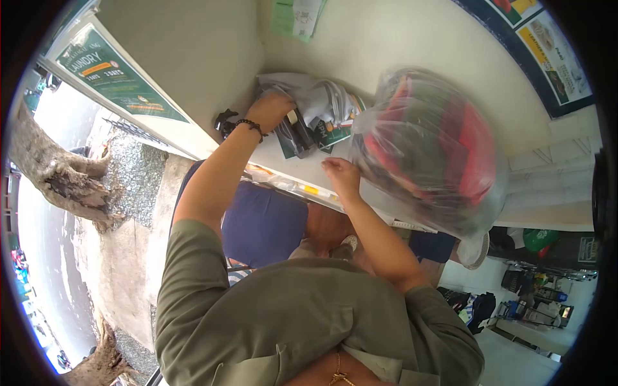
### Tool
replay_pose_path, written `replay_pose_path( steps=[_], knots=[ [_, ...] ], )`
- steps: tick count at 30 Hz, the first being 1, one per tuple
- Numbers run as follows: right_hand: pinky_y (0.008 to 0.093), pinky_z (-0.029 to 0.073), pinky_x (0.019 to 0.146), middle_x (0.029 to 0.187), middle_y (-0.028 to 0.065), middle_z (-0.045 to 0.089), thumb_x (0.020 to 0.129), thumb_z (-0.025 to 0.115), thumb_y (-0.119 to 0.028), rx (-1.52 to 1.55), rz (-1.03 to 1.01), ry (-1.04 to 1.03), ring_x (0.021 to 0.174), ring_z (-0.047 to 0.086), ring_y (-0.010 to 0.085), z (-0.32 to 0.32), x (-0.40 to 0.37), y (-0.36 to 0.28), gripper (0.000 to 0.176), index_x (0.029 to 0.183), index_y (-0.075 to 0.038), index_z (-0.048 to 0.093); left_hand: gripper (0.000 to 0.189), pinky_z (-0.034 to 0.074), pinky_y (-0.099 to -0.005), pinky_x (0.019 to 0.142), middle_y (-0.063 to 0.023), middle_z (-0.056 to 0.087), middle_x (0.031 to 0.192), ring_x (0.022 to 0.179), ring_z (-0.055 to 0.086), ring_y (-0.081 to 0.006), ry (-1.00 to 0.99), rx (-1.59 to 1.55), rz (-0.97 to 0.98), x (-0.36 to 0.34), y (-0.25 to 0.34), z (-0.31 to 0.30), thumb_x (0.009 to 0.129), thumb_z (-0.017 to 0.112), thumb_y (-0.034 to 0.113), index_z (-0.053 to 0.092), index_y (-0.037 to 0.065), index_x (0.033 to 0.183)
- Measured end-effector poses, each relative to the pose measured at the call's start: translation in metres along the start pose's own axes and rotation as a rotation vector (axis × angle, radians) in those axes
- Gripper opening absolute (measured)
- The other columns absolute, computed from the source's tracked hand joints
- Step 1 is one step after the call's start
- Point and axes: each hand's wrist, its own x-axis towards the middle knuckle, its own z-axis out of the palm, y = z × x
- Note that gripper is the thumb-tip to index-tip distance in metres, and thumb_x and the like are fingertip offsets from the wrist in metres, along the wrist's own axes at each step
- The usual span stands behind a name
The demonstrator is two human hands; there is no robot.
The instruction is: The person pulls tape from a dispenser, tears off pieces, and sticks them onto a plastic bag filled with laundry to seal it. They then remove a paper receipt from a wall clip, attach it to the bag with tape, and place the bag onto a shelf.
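My left hand (271, 110), with a dark beaded bracelet at the wrist, reaches onto the white counter (283, 156). Its fingers bend down at the edge of a grey plastic bag (309, 91), by the upper end of a glossy black object (299, 136); I cannot make out what they grip. Close to the counter's front edge, my right hand (341, 175) has its fingertips drawn together. Between the hands lies a dark green printed card (335, 135), partly under the bag. Just right of my right hand bulges a clear plastic bag (428, 145) full of red and dark cloth.
A smaller black item (225, 121) sits at the counter's left end, near a side panel bearing a green laundry sign (119, 77). Below the counter is a shelf with papers (302, 188). A blue seat (265, 222) stands under my left arm. Tree trunks (61, 164) rise outside.
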Motion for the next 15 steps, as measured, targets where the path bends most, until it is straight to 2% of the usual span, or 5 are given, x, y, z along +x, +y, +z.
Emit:
replay_pose_path(
  steps=[2, 5, 10, 13, 15],
  knots=[
    [0.0252, 0.050, 0.067, 0.076, 0.0062, 0.070, 0.081, 0.073, -0.014, -0.014, 0.041, -0.030, 0.068, 0.065, 0.0123, -0.001, 0.002, -0.001, 0.018, 0.092, 0.000, 0.070, 0.029, 0.047, -0.0376, 0.095, -0.0065, 0.064, 0.114, 0.108, 0.059, -0.0276, -0.031, 0.011, 0.012, 0.000, 0.003, -0.010, 0.083, 0.053, 0.008, 0.065, 0.008, 0.109],
    [0.0212, 0.049, 0.063, 0.080, 0.0047, 0.068, 0.084, 0.071, -0.014, 0.164, 0.099, -0.085, 0.069, 0.061, 0.0093, -0.001, 0.002, 0.002, 0.017, 0.094, 0.000, 0.071, 0.029, 0.047, -0.0373, 0.095, -0.0077, 0.064, 0.114, 0.108, 0.059, -0.0275, -0.034, 0.021, 0.029, 0.000, 0.003, -0.013, 0.082, 0.053, 0.007, 0.065, 0.007, 0.109],
    [0.0241, 0.052, 0.062, 0.081, 0.0043, 0.068, 0.085, 0.070, -0.014, 0.223, 0.163, -0.043, 0.067, 0.061, 0.0098, 0.004, 0.000, 0.008, 0.015, 0.093, -0.001, 0.070, 0.028, 0.047, -0.0370, 0.094, -0.0079, 0.065, 0.112, 0.106, 0.060, -0.0273, -0.102, 0.047, 0.038, 0.004, 0.001, -0.015, 0.083, 0.053, 0.007, 0.066, 0.007, 0.108],
    [0.0252, 0.052, 0.058, 0.080, 0.0043, 0.067, 0.086, 0.069, -0.015, 0.204, 0.189, -0.029, 0.064, 0.061, 0.0105, 0.007, 0.004, 0.015, 0.014, 0.092, -0.002, 0.069, 0.029, 0.048, -0.0369, 0.093, -0.0077, 0.065, 0.111, 0.105, 0.061, -0.0273, -0.077, 0.028, 0.051, 0.004, -0.002, -0.012, 0.083, 0.053, 0.007, 0.066, 0.007, 0.108],
    [0.0258, 0.052, 0.054, 0.080, 0.0044, 0.067, 0.086, 0.069, -0.015, 0.164, 0.224, -0.014, 0.061, 0.062, 0.0110, 0.009, 0.005, 0.016, 0.014, 0.091, -0.002, 0.069, 0.022, 0.050, -0.0366, 0.088, -0.0053, 0.065, 0.102, 0.100, 0.062, -0.0261, 0.022, 0.060, 0.088, 0.005, -0.003, -0.007, 0.081, 0.055, 0.008, 0.067, 0.009, 0.099]
  ],
)
